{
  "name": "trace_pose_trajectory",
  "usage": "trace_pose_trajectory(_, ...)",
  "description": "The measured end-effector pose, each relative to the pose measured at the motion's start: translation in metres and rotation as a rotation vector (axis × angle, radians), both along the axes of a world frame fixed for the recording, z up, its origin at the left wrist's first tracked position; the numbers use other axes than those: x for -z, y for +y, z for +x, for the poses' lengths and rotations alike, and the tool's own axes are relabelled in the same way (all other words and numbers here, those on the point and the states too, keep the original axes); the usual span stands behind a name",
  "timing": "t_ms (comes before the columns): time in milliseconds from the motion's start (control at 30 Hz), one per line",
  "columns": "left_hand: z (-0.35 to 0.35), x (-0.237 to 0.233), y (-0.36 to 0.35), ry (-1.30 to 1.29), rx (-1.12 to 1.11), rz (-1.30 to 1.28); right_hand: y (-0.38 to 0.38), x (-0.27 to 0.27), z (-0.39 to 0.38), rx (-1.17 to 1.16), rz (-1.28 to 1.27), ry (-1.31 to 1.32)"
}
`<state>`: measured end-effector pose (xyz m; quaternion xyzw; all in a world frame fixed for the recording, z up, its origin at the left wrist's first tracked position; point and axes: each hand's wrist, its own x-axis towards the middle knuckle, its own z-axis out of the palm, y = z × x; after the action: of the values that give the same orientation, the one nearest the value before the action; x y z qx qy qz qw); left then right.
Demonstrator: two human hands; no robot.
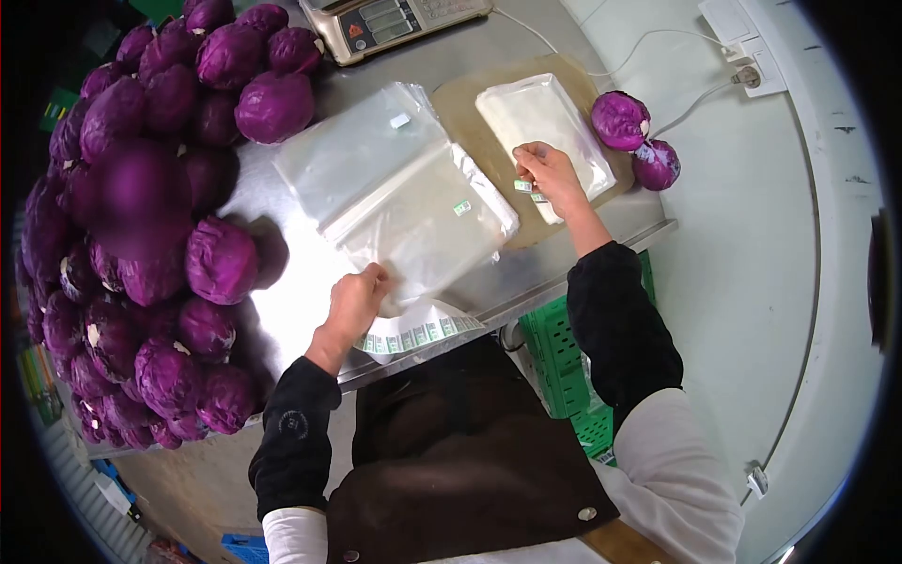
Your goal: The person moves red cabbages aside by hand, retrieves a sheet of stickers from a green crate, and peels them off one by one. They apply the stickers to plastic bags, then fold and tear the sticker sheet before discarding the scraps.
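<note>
My left hand (355,303) grips a strip of green and white stickers (418,331) at the near edge of the steel table (282,310). My right hand (550,176) rests on a stack of clear plastic bags (536,117) lying on a brown board (470,108), with small stickers (526,188) at its fingertips. A larger pile of clear bags (395,183) lies between my hands; one sticker sits on its top bag.
A big heap of red cabbages (141,216) fills the left of the table. Two more red cabbages (634,136) lie at the right edge. A weighing scale (390,23) stands at the back. Green crates (554,357) sit under the table.
</note>
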<state>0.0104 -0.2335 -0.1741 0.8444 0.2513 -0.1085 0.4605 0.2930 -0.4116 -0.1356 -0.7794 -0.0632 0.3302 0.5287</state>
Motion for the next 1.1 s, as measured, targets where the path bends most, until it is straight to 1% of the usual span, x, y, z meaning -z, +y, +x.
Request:
trace_pose_trajectory(67,0.007,-0.014,-0.006,0.107,0.135,0.269,0.0,0.003,0.002,-0.006,0.007,-0.009)
trace_pose_trajectory(133,0.008,-0.01,-0.007,0.077,0.128,0.224,-0.001,0.006,0.002,-0.02,0.013,-0.013)
trace_pose_trajectory(200,0.007,0.001,-0.008,0.047,0.123,0.184,-0.002,0.008,-0.001,-0.106,-0.004,-0.001)
trace_pose_trajectory(267,0.003,0.013,-0.005,-0.112,-0.027,0.063,-0.002,0.005,-0.004,-0.107,-0.003,0.001)
trace_pose_trajectory(300,0.002,0.015,-0.002,-0.113,-0.025,0.064,-0.002,0.003,-0.005,-0.103,-0.009,0.003)
trace_pose_trajectory(367,0.001,0.016,0.006,-0.17,-0.138,-0.387,-0.003,0.002,-0.004,-0.098,-0.019,0.005)
trace_pose_trajectory(400,0.002,0.01,0.014,-0.171,-0.134,-0.387,-0.004,0.004,-0.002,-0.053,0.002,-0.007)
trace_pose_trajectory(467,0.002,-0.004,0.036,-0.258,-0.53,-0.72,-0.005,0.002,-0.001,-0.002,0.025,-0.02)
trace_pose_trajectory(533,-0.019,0.003,0.065,-0.242,-0.818,-0.874,-0.001,-0.004,-0.004,-0.316,-0.015,-0.106)
trace_pose_trajectory(567,-0.02,0.017,0.051,-0.146,-0.799,-0.748,0.004,0.003,-0.006,-0.425,0.043,-0.018)
trace_pose_trajectory(600,-0.022,0.011,0.038,-0.141,-0.781,-1.036,0.014,0.006,-0.009,-0.421,0.045,-0.017)
trace_pose_trajectory(633,-0.023,0.003,0.025,-0.144,-0.526,-0.928,0.026,0.01,-0.013,-0.669,-0.027,-0.207)
trace_pose_trajectory(667,-0.019,-0.016,0.013,-0.145,-0.273,-0.814,0.036,0.014,-0.018,-0.913,-0.102,-0.402)
trace_pose_trajectory(700,-0.011,-0.027,0.01,0.02,-0.087,-0.895,0.046,0.019,-0.021,-0.907,-0.099,-0.402)
trace_pose_trajectory(733,-0.001,-0.041,0.008,0.185,0.101,-0.97,0.055,0.025,-0.024,-0.965,-0.242,-0.582)
trace_pose_trajectory(767,0.011,-0.069,0.006,0.345,0.135,-1.095,0.06,0.028,-0.026,-1.017,-0.388,-0.76)
trace_pose_trajectory(800,0.014,-0.07,-0.002,0.344,0.139,-1.095,0.063,0.025,-0.027,-1.015,-0.391,-0.761)
trace_pose_trajectory(867,0.017,-0.072,-0.012,0.147,0.117,-0.808,0.067,0.019,-0.031,-0.939,-0.581,-0.814)
trace_pose_trajectory(900,0.016,-0.061,-0.014,0.058,-0.016,-0.652,0.067,0.017,-0.032,-0.94,-0.581,-0.812)
trace_pose_trajectory(933,0.012,-0.036,-0.013,0.034,-0.074,-0.348,0.067,0.015,-0.033,-0.903,-0.651,-0.866)
trace_pose_trajectory(967,0.01,-0.021,-0.011,0.035,-0.022,-0.105,0.067,0.014,-0.034,-0.866,-0.72,-0.921)
trace_pose_trajectory(1000,0.009,-0.01,-0.009,0.038,0.036,0.138,0.065,0.015,-0.032,-0.866,-0.718,-0.922)
trace_pose_trajectory(1067,0.008,0.004,-0.01,0.002,0.018,0.153,0.056,0.013,-0.024,-0.795,-0.605,-0.929)
trace_pose_trajectory(1100,0.009,0.007,-0.008,-0.034,-0.002,0.17,0.052,0.008,-0.019,-0.798,-0.603,-0.932)
